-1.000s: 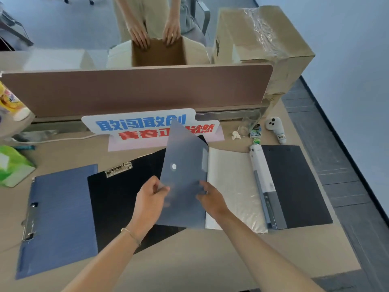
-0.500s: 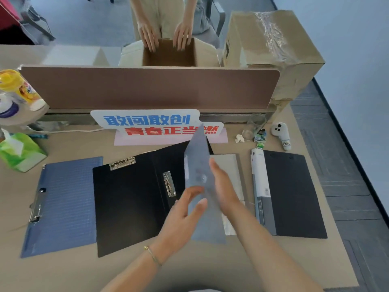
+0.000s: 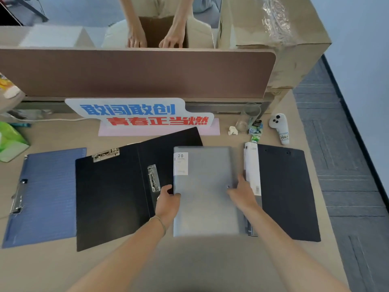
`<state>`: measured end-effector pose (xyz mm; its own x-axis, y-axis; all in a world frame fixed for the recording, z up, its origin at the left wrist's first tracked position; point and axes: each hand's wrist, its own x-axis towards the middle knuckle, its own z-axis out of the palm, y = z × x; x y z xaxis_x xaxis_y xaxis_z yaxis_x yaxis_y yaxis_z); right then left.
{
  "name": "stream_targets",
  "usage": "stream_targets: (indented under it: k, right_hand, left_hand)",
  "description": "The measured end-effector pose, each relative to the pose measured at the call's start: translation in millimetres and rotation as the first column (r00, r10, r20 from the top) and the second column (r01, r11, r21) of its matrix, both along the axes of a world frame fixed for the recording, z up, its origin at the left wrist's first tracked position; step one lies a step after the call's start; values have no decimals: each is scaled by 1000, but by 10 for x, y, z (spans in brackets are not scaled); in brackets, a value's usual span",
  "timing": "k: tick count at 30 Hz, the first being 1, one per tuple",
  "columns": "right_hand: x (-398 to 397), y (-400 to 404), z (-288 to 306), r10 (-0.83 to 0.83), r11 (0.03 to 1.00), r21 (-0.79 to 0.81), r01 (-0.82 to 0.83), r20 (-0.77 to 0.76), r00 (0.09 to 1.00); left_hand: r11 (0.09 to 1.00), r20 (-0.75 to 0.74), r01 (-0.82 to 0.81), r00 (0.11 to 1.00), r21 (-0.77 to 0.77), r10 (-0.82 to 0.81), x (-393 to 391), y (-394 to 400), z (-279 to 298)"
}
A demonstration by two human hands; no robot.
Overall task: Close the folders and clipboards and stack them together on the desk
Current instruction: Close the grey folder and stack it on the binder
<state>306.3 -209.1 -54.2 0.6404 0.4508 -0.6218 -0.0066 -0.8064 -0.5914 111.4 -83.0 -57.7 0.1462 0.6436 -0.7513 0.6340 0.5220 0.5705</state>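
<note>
A grey translucent folder (image 3: 206, 197) lies closed and flat in the middle of the desk, with a white "20" label at its top left. My left hand (image 3: 168, 202) grips its left edge, and my right hand (image 3: 242, 194) holds its right edge by the snap. Left of it, a black folder (image 3: 113, 197) lies open, showing two metal clips. At the far left a blue clipboard (image 3: 46, 197) lies flat. On the right is a dark grey folder (image 3: 286, 192) with a white spine label, partly under the grey folder's edge.
A printed sign (image 3: 136, 114) leans on the brown partition (image 3: 136, 72) behind the folders. A glass (image 3: 248, 116), wrappers and a white controller (image 3: 280, 125) sit at back right, a green tissue pack (image 3: 10, 140) at the left. Another person's hands (image 3: 155, 39) are at a box beyond the partition.
The grey folder's cover swung over from left to right and now lies shut. Both my hands moved to its side edges. The black folder's right half is uncovered.
</note>
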Motion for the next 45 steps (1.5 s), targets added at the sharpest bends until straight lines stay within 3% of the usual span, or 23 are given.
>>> stream_targets:
  k: [7, 12, 14, 17, 22, 27, 32, 37, 45]
  right_hand:
    - [9, 1, -157, -7, 1000, -22, 6, -30, 1000]
    - [5, 6, 30, -49, 996, 65, 55, -92, 995]
    - [-48, 28, 125, -118, 987, 86, 138, -207, 971]
    - [-105, 39, 267, -222, 945, 139, 295, -389, 894]
    - [-3, -87, 519, -252, 871, 255, 420, -502, 827]
    - [109, -227, 900, -128, 900, 350, 261, -361, 924]
    - [351, -547, 1150, -188, 883, 403, 240, -163, 968]
    - [794, -1116, 1000, -351, 875, 354, 331, -10, 936]
    - [1376, -1735, 503, -445, 893, 174, 415, 200, 873]
  left_hand:
    - [973, 164, -141, 971, -185, 172, 83, 59, 42]
    - [997, 306, -62, 949, -42, 71, 89, 31, 511]
    - [998, 363, -68, 929, -6, 66, 38, 54, 691]
    - [995, 443, -95, 892, -22, 95, -56, 99, 956]
    - [994, 456, -112, 884, -8, 103, -157, 219, 1134]
    - [992, 429, -129, 896, 11, 112, 17, 214, 1142]
    - [1000, 403, 8, 915, 25, -17, 429, -16, 1077]
    - [951, 326, 275, 894, 142, -307, 953, -343, 921]
    - [892, 110, 314, 924, 324, -365, 1628, -984, 481]
